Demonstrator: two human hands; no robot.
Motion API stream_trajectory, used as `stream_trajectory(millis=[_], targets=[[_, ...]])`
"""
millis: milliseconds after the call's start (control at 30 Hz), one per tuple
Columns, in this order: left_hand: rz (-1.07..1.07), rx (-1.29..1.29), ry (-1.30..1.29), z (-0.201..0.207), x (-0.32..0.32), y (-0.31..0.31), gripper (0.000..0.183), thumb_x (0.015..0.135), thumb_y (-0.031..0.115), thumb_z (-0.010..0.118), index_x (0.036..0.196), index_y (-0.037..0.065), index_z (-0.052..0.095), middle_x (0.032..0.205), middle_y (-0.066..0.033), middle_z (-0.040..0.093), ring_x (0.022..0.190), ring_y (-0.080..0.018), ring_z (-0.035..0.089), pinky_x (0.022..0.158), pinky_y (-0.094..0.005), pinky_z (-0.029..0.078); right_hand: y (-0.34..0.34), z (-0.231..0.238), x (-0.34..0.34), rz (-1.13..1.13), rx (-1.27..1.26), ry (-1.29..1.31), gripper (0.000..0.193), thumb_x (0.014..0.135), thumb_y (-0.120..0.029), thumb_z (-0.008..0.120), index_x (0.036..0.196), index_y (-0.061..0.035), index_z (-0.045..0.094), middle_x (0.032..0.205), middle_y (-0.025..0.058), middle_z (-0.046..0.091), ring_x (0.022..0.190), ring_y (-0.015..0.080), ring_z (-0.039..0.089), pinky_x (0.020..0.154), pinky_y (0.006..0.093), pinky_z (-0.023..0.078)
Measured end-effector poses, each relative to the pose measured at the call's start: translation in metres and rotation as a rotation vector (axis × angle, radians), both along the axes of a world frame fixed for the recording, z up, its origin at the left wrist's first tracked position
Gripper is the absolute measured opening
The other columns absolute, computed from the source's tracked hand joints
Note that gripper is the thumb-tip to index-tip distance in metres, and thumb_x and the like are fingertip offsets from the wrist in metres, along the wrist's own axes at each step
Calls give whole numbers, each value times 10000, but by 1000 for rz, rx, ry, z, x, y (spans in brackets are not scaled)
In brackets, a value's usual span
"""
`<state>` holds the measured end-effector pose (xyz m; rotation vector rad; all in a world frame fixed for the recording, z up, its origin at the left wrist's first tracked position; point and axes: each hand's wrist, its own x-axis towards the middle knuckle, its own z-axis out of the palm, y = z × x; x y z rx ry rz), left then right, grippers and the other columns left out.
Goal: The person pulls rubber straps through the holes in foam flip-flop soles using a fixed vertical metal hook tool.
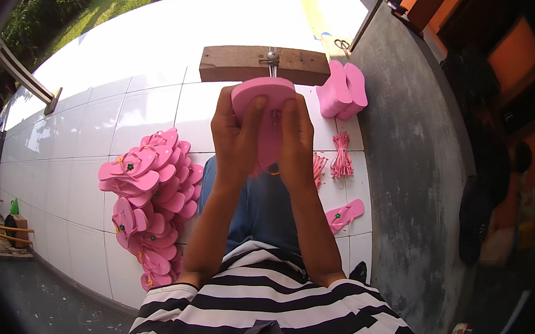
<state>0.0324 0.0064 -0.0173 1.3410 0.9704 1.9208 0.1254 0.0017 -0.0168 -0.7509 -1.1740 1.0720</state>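
Both my hands grip a pink flip-flop sole (263,89) held up in front of me. My left hand (236,138) wraps its left edge, and my right hand (297,137) has the right edge, both thumbs lying on the near face. A small metal bit shows at the sole's middle, between the thumbs. Just beyond the sole's far end stands a metal prong tool (272,59), bound to a brown wooden block (231,64). Whether the prongs pass into the sole is hidden behind it.
A heap of pink flip-flops (152,195) lies to the left on white tiles. On the right are stacked pink soles (342,94), a bundle of pink straps (342,157), a single flip-flop (346,215) and scissors (342,45). A grey ledge (405,178) runs along the right.
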Motion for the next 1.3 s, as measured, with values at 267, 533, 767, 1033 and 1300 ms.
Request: stream_trajectory(millis=[267,533,767,1033,1300], targets=[[-56,196,-11,-6,-7,-118,262,933,196,707,1017,-14,575,805,-69,646,726,-140,586,657,-276,478,-134,-5,22,59,255,-198,300,979,-230,619,1170,-8,556,998,149,612,872,260,615,786,347,496],[-205,-420,-79,-32,-34,-98,229,966,143,659,1123,-1,577,961,-26,641,840,-61,590,726,-212,482,-103,-39,25,33,17,-677,597,924,-66,649,1452,21,385,1046,249,623,912,423,657,786,416,532],[-372,-555,74,-60,-44,-82,219,953,147,678,1104,7,603,976,-32,653,873,-67,605,737,-224,493,-97,-75,28,-284,71,-904,250,927,-56,639,1144,21,544,953,167,591,900,348,628,790,392,523],[-850,-672,-191,-86,-51,-69,339,1017,184,571,1278,-32,562,1125,-154,676,966,-169,652,890,-280,514,-91,-90,59,3,-194,-273,124,925,-57,650,1017,-9,582,1019,132,593,966,257,616,819,343,486],[-526,-338,182,-55,-7,-59,165,866,-2,696,1030,-9,709,961,-104,701,855,-152,683,730,-263,570,-74,-98,63,35,13,-99,267,991,-147,595,1205,-46,472,1195,167,599,1058,234,603,967,375,477]])
